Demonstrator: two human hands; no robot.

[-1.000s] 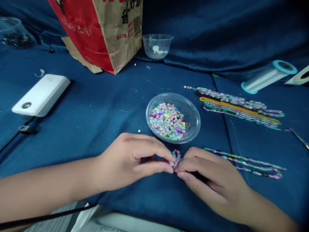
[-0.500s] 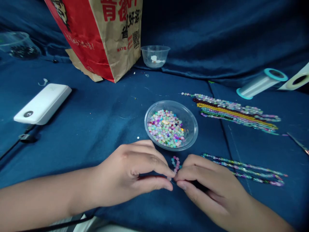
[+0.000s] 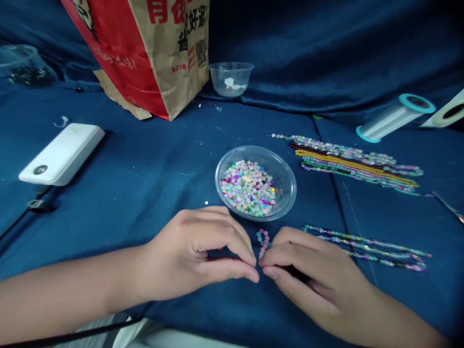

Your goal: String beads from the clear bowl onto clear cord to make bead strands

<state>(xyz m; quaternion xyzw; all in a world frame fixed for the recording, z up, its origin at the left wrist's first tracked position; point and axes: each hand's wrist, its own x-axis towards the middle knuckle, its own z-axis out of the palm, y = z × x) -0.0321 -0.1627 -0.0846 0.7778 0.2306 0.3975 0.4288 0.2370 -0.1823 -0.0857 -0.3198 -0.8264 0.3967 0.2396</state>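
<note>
My right hand (image 3: 304,270) pinches a short strand of pink and blue beads (image 3: 264,244) between thumb and forefinger; the strand curls up above the fingertips. Close by on the left, the thumb and forefinger of my left hand (image 3: 213,246) are pressed together at their tips. Whatever they hold, if anything, is hidden. Just beyond both hands stands a round clear plastic bowl (image 3: 288,198), partly filled with small multicoloured beads (image 3: 248,186).
Finished-looking bead strands (image 3: 355,162) lie at the right, with more strands (image 3: 377,249) nearer me. Behind are a spool of clear line (image 3: 395,118), a paper bag (image 3: 181,67) and a small clear cup (image 3: 231,79). A white power bank (image 3: 63,154) with a cable lies left.
My left thumb and forefinger tips have come closer together, and the pale bead seen at them before is now out of sight. The right hand keeps its pinch on the strand.
</note>
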